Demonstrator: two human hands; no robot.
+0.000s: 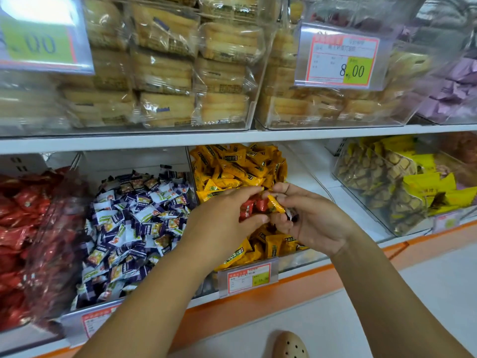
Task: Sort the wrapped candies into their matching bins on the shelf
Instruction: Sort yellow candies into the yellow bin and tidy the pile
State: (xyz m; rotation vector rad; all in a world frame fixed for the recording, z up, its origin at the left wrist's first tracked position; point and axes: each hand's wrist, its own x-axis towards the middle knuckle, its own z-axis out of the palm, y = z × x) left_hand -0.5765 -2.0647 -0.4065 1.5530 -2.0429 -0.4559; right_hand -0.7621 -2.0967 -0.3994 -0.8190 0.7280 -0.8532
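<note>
Where the two hands meet at the centre of the frame, the left hand point(227, 215) has its fingers curled over a few red candies point(251, 208) and its thumb closing in under them. The right hand point(313, 219) faces it, almost touching. Its fingers are curled inward and cup a yellow candy point(275, 204), with a dark-wrapped candy point(293, 215) lying by its thumb. Whether the red ones also rest on the right hand I cannot tell.

Both hands hover just above the yellow bin point(304, 258), a clear box heaped with yellow-wrapped sweets that carries a price label point(249, 279) on its front. Just left of it stands the purple-and-white bin point(134, 158), filled with sweets in those colours. At the left edge of the frame is the red bin point(51, 254), full of red wrappers. To the right, apart from the yellow bin across a bare strip of white shelf, a clear box point(361, 202) holds yellow packets of small brown pieces.

A white shelf board point(154, 142) runs across above the bins. On it stand clear cases point(254, 99) stacked with wrapped pale cakes, and a price tag point(338, 58) at the upper right reads 8.00. Lilac packets point(454, 86) fill the upper right corner. Along the lower shelf front runs an orange edge point(258, 301), and a beige shoe point(290, 344) shows at the bottom of the frame.
</note>
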